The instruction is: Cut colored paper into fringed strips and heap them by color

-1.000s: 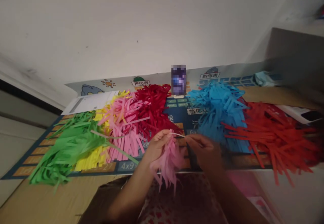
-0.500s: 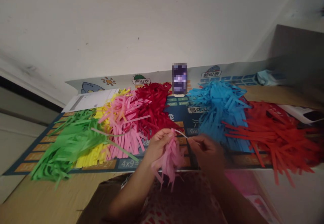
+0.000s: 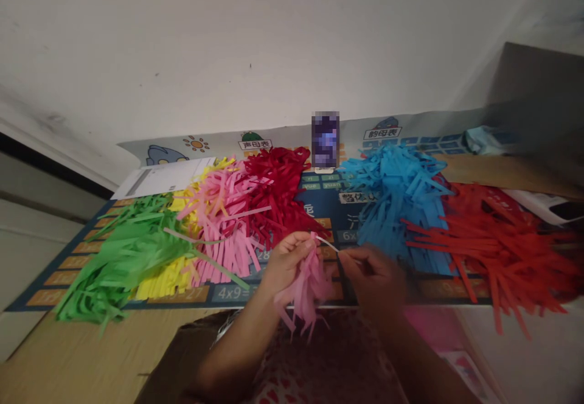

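Observation:
My left hand [image 3: 286,263] pinches the top of a pink tissue-paper tassel [image 3: 306,291], whose fringe hangs down past the table's front edge. From the tassel's top a thin pale strip [image 3: 328,243] runs to the right. Its far end is between the thumb and fingertips of my right hand [image 3: 376,276], which is closed and partly in shadow. Just left of my left hand lies a pile of pink tassels [image 3: 228,258], with dark red tassels [image 3: 278,209] behind. Blue tassels [image 3: 401,203] lie behind and to the right of my right hand.
Green tassels [image 3: 123,258] and yellow tassels [image 3: 164,279] lie on the left, red tassels [image 3: 506,246] on the right. A phone [image 3: 325,141] with a blurred screen stands at the back. White papers [image 3: 168,179] lie back left on the printed table mat [image 3: 232,295].
Both hands stay almost in place, holding the tassel and the strip. The view has shifted very slightly.

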A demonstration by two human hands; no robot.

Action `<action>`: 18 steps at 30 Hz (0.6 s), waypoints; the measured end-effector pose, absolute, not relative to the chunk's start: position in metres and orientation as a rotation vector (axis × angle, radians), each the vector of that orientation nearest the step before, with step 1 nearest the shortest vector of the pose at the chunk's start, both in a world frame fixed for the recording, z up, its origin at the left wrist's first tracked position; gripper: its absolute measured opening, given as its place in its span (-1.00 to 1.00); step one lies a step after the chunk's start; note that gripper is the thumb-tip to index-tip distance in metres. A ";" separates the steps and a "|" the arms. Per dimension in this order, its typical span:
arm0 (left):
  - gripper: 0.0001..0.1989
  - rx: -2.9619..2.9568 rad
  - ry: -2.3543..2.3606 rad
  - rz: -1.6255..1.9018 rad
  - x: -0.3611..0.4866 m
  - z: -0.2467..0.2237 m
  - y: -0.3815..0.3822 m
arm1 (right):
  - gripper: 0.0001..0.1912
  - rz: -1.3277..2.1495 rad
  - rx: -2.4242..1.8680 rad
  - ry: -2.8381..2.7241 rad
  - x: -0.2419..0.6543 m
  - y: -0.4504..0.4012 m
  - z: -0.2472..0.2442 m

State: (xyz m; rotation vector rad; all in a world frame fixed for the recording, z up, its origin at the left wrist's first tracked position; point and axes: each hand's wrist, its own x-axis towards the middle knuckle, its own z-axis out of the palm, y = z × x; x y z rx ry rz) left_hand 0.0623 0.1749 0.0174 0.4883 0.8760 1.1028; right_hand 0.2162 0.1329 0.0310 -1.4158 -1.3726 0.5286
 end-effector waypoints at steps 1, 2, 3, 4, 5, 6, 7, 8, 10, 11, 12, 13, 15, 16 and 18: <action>-0.63 0.504 0.882 1.101 0.063 0.017 0.175 | -0.79 0.531 -1.413 -1.376 0.216 0.133 0.032; -0.63 0.527 0.889 1.098 0.063 0.017 0.175 | -0.79 0.537 -1.410 -1.378 0.215 0.134 0.032; -0.64 0.557 0.896 1.096 0.064 0.017 0.174 | -0.79 0.548 -1.409 -1.381 0.215 0.134 0.032; -0.64 0.590 0.898 1.097 0.064 0.017 0.174 | -0.79 0.562 -1.407 -1.382 0.215 0.135 0.031; -0.64 0.625 0.895 1.103 0.065 0.018 0.173 | -0.79 0.583 -1.407 -1.386 0.215 0.137 0.029; -0.65 0.661 0.890 1.115 0.066 0.018 0.172 | -0.78 0.616 -1.405 -1.400 0.215 0.138 0.027; -0.65 0.700 0.889 1.133 0.067 0.019 0.171 | -0.79 0.663 -1.399 -1.418 0.215 0.140 0.024; -0.65 0.752 0.900 1.156 0.068 0.020 0.170 | -0.80 0.729 -1.393 -1.435 0.215 0.142 0.020; -0.66 0.920 0.992 1.202 0.069 0.021 0.166 | -0.73 0.880 -1.361 -1.480 0.216 0.145 0.014; -0.68 1.041 1.077 1.221 0.068 0.020 0.164 | -0.67 0.934 -1.339 -1.521 0.216 0.147 0.011; -0.71 1.181 1.174 1.233 0.068 0.018 0.162 | -0.66 0.956 -1.322 -1.573 0.216 0.148 0.010; -0.74 1.331 1.264 1.236 0.066 0.016 0.160 | -0.68 0.944 -1.313 -1.637 0.217 0.149 0.010; -0.78 1.617 1.373 1.218 0.064 0.008 0.157 | -0.76 0.826 -1.316 -1.787 0.221 0.150 0.012; -0.77 1.736 1.385 1.207 0.062 0.003 0.155 | -0.76 0.741 -1.330 -1.859 0.223 0.150 0.013; -0.71 1.893 1.369 1.188 0.061 -0.004 0.153 | -0.71 0.567 -1.363 -1.977 0.226 0.150 0.015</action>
